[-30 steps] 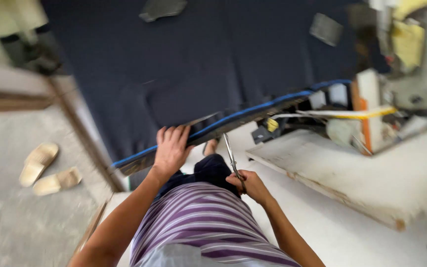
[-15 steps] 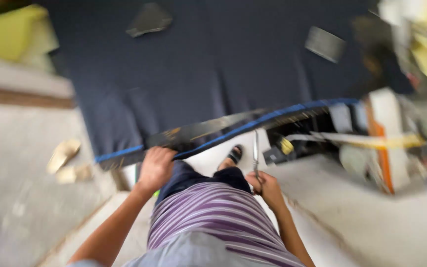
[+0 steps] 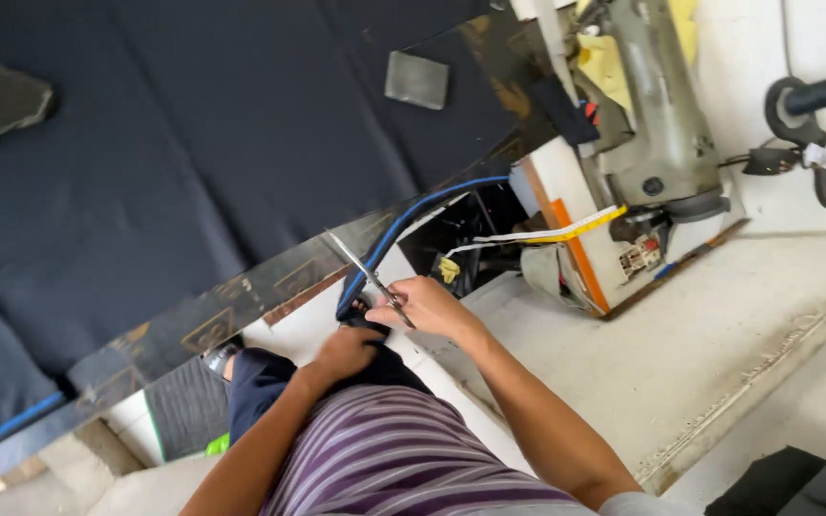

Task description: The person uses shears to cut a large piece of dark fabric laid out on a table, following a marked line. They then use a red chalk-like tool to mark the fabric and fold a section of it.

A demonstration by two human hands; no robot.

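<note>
Slim metal scissors (image 3: 363,270) angle across the blue-edged dark fabric (image 3: 193,162).

Right hand (image 3: 429,306): grips scissors (image 3: 367,275), blades pointing up over the table edge (image 3: 231,304).
Left hand (image 3: 348,351): closed on dark fabric at the lap — just below the scissors.
Tabletop: navy cloth (image 3: 193,143) spread flat.
Right: sewing machine (image 3: 657,115).
</note>
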